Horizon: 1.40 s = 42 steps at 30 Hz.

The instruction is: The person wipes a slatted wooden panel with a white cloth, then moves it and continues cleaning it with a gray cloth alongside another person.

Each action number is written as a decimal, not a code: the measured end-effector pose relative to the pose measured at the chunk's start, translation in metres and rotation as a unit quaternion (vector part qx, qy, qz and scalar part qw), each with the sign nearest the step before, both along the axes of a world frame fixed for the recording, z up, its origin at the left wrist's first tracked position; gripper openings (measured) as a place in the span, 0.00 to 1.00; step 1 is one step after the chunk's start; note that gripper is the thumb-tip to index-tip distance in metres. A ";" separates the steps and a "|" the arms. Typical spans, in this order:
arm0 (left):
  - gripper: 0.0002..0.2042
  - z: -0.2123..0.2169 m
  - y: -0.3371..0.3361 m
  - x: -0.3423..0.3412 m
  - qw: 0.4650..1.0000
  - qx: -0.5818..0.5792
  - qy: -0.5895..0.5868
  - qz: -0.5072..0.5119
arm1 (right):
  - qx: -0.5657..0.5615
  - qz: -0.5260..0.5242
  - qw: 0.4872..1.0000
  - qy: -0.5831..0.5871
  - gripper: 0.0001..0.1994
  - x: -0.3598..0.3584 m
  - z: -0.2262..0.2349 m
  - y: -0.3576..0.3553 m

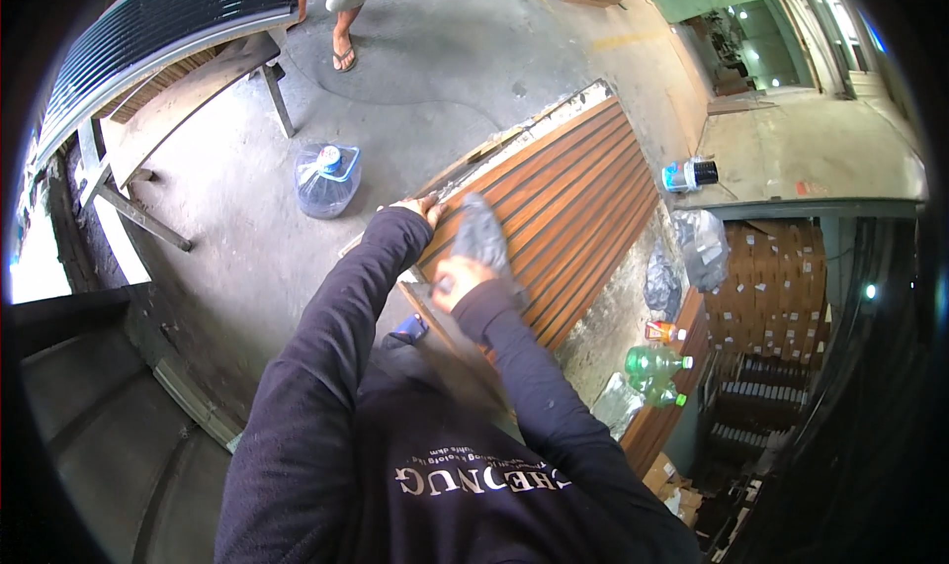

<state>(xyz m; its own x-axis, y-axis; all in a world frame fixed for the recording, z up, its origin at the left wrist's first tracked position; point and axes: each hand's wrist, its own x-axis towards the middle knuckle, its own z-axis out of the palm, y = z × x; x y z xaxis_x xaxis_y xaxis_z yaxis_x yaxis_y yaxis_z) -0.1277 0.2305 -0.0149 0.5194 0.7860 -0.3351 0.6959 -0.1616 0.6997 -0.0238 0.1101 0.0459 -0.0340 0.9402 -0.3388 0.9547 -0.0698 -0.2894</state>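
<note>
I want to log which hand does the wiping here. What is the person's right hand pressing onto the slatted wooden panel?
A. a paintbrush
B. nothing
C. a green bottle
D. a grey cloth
D: the right hand holds a grey cloth against the slatted wooden panel.

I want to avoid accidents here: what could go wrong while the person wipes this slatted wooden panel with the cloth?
The left hand grips only the top edge of the tilted wooden panel, so it might slip or tip. The right hand rubs the grey cloth along the grooves, which may give splinters. The water jug and bottles stand close and could be knocked.
</note>
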 end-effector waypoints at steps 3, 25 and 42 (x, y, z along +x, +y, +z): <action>0.24 0.003 -0.002 0.000 1.000 -0.007 0.002 -0.003 | 0.048 -0.016 0.998 0.039 0.08 0.011 -0.009 -0.001; 0.25 -0.014 0.001 0.008 0.993 -0.075 -0.056 0.079 | 0.117 -0.246 0.960 0.060 0.08 0.022 -0.017 0.020; 0.23 -0.021 0.004 0.007 0.995 -0.051 -0.019 0.080 | 0.065 -0.033 0.995 0.067 0.08 -0.003 -0.020 0.034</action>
